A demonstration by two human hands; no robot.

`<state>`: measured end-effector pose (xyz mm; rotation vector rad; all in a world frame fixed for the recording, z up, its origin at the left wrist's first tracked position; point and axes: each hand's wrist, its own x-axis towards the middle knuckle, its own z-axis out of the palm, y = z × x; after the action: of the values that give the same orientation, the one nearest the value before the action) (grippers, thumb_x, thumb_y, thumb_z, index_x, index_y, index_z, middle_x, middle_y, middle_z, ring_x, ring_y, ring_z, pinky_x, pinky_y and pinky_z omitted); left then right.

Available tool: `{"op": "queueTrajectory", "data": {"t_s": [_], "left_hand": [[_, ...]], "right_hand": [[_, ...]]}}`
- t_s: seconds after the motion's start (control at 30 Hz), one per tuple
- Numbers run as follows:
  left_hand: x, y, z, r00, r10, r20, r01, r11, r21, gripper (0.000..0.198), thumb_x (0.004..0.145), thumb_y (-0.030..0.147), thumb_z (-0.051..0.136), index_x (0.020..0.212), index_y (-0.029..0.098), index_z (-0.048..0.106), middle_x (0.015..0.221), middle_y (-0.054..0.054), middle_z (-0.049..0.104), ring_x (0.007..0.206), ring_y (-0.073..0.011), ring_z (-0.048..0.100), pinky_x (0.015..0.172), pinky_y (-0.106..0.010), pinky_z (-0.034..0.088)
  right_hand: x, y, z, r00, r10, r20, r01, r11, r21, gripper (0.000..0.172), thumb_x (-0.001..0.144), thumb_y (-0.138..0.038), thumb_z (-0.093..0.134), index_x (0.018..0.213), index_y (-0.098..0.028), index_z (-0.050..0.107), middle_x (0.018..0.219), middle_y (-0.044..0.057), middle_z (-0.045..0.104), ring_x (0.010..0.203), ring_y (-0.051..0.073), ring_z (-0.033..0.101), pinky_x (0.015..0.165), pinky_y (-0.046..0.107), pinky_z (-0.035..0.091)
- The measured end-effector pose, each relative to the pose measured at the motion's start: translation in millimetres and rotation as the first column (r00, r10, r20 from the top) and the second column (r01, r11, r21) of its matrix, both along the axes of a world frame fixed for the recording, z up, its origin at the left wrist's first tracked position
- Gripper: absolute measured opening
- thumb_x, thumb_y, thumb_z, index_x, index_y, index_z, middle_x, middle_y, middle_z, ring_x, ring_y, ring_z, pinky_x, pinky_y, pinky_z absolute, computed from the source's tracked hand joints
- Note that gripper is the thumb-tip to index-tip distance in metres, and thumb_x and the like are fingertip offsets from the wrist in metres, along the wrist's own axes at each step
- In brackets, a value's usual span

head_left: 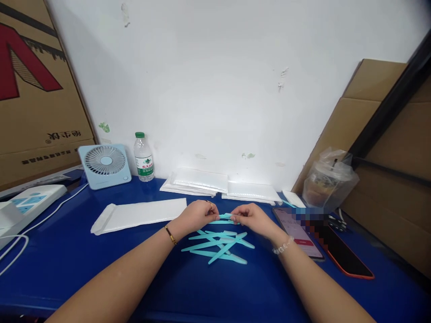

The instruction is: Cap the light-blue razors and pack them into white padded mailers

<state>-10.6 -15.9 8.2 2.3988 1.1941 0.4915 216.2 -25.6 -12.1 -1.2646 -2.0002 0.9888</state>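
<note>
My left hand (197, 216) and my right hand (252, 217) meet above the blue table (67, 264), both closed in a pinch on a light blue plastic strip (222, 219) held level between them. Just below lies a loose pile of several more light blue strips (218, 246), crossing each other on the table. A white padded envelope (139, 214) lies flat to the left of my left hand.
A small blue desk fan (105, 165) and a water bottle (143, 157) stand at the back left by the wall. Stacked white envelopes (222, 184) lie behind. Two phones (323, 242) and a bagged drink cup (328, 181) sit right. Cardboard boxes (37, 89) flank both sides.
</note>
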Motion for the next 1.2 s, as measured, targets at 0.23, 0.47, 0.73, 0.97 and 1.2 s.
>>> {"op": "queueTrajectory", "data": {"t_s": [0.23, 0.47, 0.73, 0.97, 1.2], "left_hand": [[-6.4, 20.1, -17.7, 0.997, 0.032, -0.072, -0.029, 0.998, 0.054, 0.018, 0.077, 0.035, 0.056, 0.08, 0.022, 0.068, 0.078, -0.001, 0.066, 0.072, -0.0158, 0.057, 0.061, -0.023, 0.038], [-3.6, 14.1, -24.5, 1.0, 0.002, -0.027, 0.002, 0.992, 0.124, 0.03, 0.075, 0.042, 0.061, 0.098, 0.024, 0.065, 0.098, -0.004, 0.062, 0.094, -0.0212, 0.054, 0.076, -0.027, 0.042], [-2.2, 1.8, -9.5, 0.995, -0.093, 0.025, 0.092, 0.995, 0.038, 0.032, 0.083, 0.046, 0.049, 0.095, 0.022, 0.066, 0.088, -0.003, 0.066, 0.081, -0.0169, 0.057, 0.068, -0.024, 0.041], [5.6, 3.1, -10.7, 0.997, -0.069, -0.028, 0.07, 0.995, 0.064, 0.023, 0.082, 0.034, 0.049, 0.079, 0.02, 0.067, 0.08, -0.002, 0.067, 0.073, -0.0156, 0.058, 0.062, -0.023, 0.038], [-6.6, 15.9, -18.5, 0.998, -0.036, -0.048, 0.038, 0.998, 0.045, 0.025, 0.077, 0.04, 0.056, 0.093, 0.023, 0.066, 0.089, -0.003, 0.063, 0.085, -0.0186, 0.057, 0.069, -0.025, 0.042]], "right_hand": [[39.9, 17.5, -6.7, 0.989, -0.115, 0.098, 0.115, 0.993, 0.01, 0.035, 0.069, -0.046, 0.067, 0.086, -0.016, 0.072, 0.07, 0.003, 0.063, 0.055, 0.011, 0.049, 0.051, 0.024, 0.038], [9.3, -6.2, 4.3, 0.963, 0.0, 0.269, -0.057, 0.977, 0.205, 0.021, 0.07, -0.039, 0.068, 0.08, -0.021, 0.069, 0.079, 0.002, 0.058, 0.067, 0.014, 0.052, 0.059, 0.024, 0.041], [-5.6, -11.7, -0.6, 0.945, 0.052, 0.324, -0.112, 0.979, 0.171, 0.009, 0.076, -0.028, 0.063, 0.075, -0.02, 0.063, 0.078, 0.001, 0.055, 0.064, 0.012, 0.05, 0.056, 0.023, 0.038], [15.4, -1.0, 3.7, 0.965, -0.039, 0.26, -0.012, 0.981, 0.194, 0.009, 0.076, -0.027, 0.06, 0.077, -0.019, 0.063, 0.078, 0.001, 0.057, 0.065, 0.012, 0.051, 0.057, 0.023, 0.04], [47.6, 6.9, 5.7, 0.962, -0.078, 0.261, 0.057, 0.995, 0.086, 0.017, 0.075, -0.032, 0.061, 0.084, -0.018, 0.064, 0.074, 0.002, 0.061, 0.064, 0.014, 0.053, 0.058, 0.025, 0.041]]}}
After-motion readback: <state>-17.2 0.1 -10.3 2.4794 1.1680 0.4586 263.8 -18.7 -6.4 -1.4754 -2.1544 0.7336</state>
